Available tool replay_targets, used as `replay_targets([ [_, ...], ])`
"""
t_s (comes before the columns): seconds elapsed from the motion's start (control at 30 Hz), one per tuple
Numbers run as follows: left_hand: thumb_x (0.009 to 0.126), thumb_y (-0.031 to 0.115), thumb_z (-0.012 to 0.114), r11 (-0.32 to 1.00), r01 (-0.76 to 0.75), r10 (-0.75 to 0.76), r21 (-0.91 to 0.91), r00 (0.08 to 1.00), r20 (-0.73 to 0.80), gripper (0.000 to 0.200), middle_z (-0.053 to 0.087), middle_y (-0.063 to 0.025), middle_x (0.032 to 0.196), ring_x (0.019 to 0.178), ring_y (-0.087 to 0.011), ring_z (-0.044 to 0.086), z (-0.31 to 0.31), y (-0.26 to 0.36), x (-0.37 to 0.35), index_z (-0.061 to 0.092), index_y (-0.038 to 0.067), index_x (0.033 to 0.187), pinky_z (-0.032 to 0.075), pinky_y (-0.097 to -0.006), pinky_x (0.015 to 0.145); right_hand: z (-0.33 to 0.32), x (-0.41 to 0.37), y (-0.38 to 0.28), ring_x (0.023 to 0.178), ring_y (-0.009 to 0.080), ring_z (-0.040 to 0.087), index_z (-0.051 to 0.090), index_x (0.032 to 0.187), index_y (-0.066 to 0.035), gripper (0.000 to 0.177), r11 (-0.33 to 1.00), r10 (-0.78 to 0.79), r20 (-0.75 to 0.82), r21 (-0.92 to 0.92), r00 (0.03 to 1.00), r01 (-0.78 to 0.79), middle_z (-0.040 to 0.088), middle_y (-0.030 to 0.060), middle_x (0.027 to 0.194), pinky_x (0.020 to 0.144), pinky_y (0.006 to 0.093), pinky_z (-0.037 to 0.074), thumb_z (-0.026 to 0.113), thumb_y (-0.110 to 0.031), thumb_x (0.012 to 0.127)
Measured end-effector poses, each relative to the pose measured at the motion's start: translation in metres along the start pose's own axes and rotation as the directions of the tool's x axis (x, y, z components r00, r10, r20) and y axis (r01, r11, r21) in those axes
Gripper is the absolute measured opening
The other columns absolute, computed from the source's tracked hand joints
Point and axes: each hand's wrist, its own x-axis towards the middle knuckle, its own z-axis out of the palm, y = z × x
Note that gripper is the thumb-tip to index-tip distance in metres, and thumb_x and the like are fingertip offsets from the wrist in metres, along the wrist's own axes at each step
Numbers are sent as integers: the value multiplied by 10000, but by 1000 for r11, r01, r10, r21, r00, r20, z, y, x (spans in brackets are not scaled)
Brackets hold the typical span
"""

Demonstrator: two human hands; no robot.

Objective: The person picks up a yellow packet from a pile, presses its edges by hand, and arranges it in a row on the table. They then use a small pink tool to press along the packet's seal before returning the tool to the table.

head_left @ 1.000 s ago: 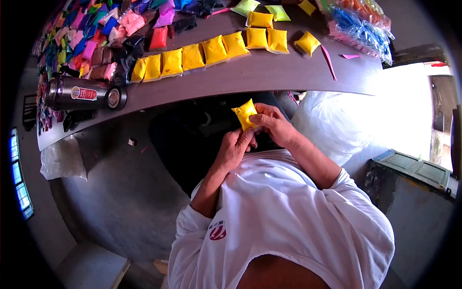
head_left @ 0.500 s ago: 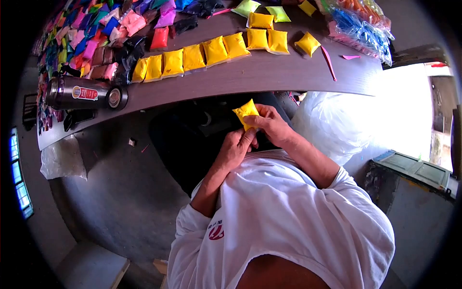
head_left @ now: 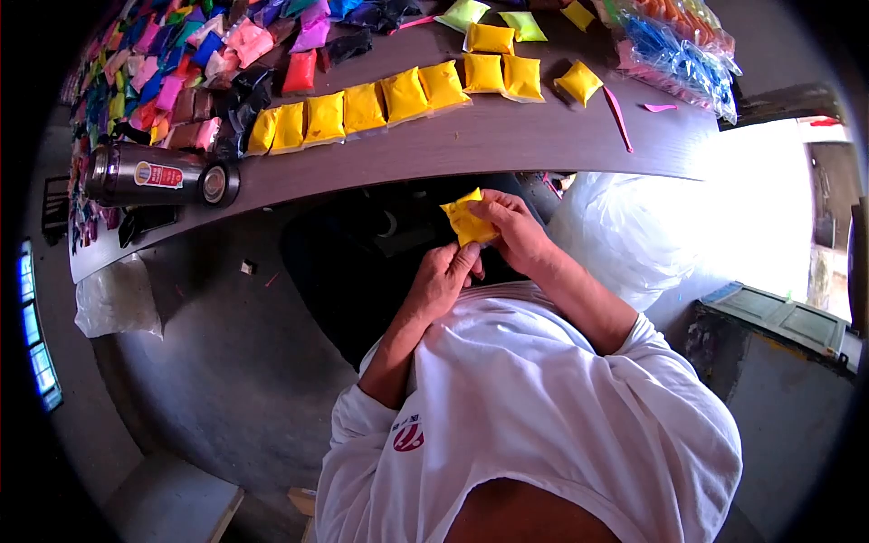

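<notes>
A small yellow packet (head_left: 463, 219) is held over my lap, just off the table's front edge. My right hand (head_left: 512, 232) pinches its upper right side, thumb lying across the front. At the packet's bottom edge, my left hand (head_left: 442, 277) grips with thumb and curled fingers; some of those fingers are hidden. Similar yellow packets lie in a row (head_left: 365, 108) on the table, with a single tilted packet (head_left: 579, 82) to the right of them.
Many coloured packets (head_left: 172, 54) heap on the left of the table (head_left: 507, 136). A dark thermos (head_left: 149, 176) lies at the left edge. Pink plastic tools (head_left: 618, 118) and clear bags of coloured pieces (head_left: 679, 54) sit right. A white plastic bag (head_left: 615, 237) bulges below.
The yellow packet has turned, showing more of its front face. My right hand has shifted slightly along its upper right side, while my left hand stays nearly in place.
</notes>
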Motion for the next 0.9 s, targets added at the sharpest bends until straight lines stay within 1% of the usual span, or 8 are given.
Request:
replay_targets([
  [0.23, 957, 425, 429, 999, 14, -15, 31, 999, 36, 451, 616, -53, 693, 595, -120, 552, 2, 0, -2, 604, 28, 833, 461, -251, 586, -6, 2, 5, 731, 133, 589, 583, 906, -13, 171, 978, -134, 92, -148, 987, 146, 624, 49, 819, 687, 256, 469, 585, -179, 864],
  [0.3, 957, 424, 430, 1000, -8, 8, 19, 1000, 27, 451, 615, -52, 690, 594, -118, 551, 0, -1, -1, 605, 27, 835, 459, -251, 582, -4, 1, 1, 733, 128, 588, 587, 910, -12, 162, 999, -42, 62, -29, 997, 44, 623, 46, 816, 694, 248, 466, 602, -164, 856],
  [0.43, 959, 413, 435, 1000, -4, 4, -6, 1000, 8, 440, 612, -44, 677, 588, -107, 543, -2, -4, -1, 608, 26, 839, 453, -245, 572, 2, -7, -10, 718, 126, 582, 585, 934, -11, 173, 998, 44, 13, -33, 999, -44, 615, 38, 796, 681, 245, 464, 600, -168, 862],
  [0.5, 961, 408, 431, 1000, 10, -10, 6, 1000, 24, 437, 611, -41, 676, 588, -103, 540, 0, -4, -1, 608, 27, 842, 452, -241, 571, -7, -5, -6, 810, 148, 605, 542, 1067, -7, 290, 933, 74, 201, -361, 977, 4, 617, 66, 917, 717, 259, 496, 602, -209, 869],
  [0.63, 965, 401, 427, 999, -32, 32, -15, 999, -6, 428, 610, -39, 684, 590, -94, 535, 0, 5, -3, 599, 33, 832, 451, -230, 577, -5, -8, -10, 826, 150, 604, 543, 1066, -1, 292, 934, 81, 217, -358, 973, 2, 619, 70, 944, 719, 257, 496, 574, -230, 887],
  [0.73, 961, 400, 437, 994, -65, 66, -91, 998, 6, 418, 611, -40, 694, 594, -87, 534, -5, 6, -4, 585, 37, 816, 455, -224, 584, 3, -10, -17, 784, 127, 579, 549, 1128, 16, 290, 1000, 18, -44, 13, 999, -17, 614, 44, 925, 724, 241, 472, 461, -180, 933],
  [0.8, 959, 397, 448, 987, -58, 62, -148, 998, 23, 405, 612, -42, 698, 593, -79, 530, -6, 0, -4, 574, 48, 795, 455, -216, 591, -20, -11, -19, 845, 134, 569, 536, 1174, -1, 287, 941, -181, 89, -275, 979, 199, 602, 59, 984, 750, 242, 471, 441, -105, 924],
  [0.9, 958, 407, 445, 965, -20, 42, -261, 996, 78, 409, 610, -41, 696, 594, -72, 526, -6, -1, -6, 571, 59, 785, 452, -210, 602, -38, -13, -18, 873, 145, 568, 538, 1185, -33, 324, 848, -320, 76, -421, 944, 321, 590, 75, 1029, 757, 250, 475, 488, -7, 866],
])
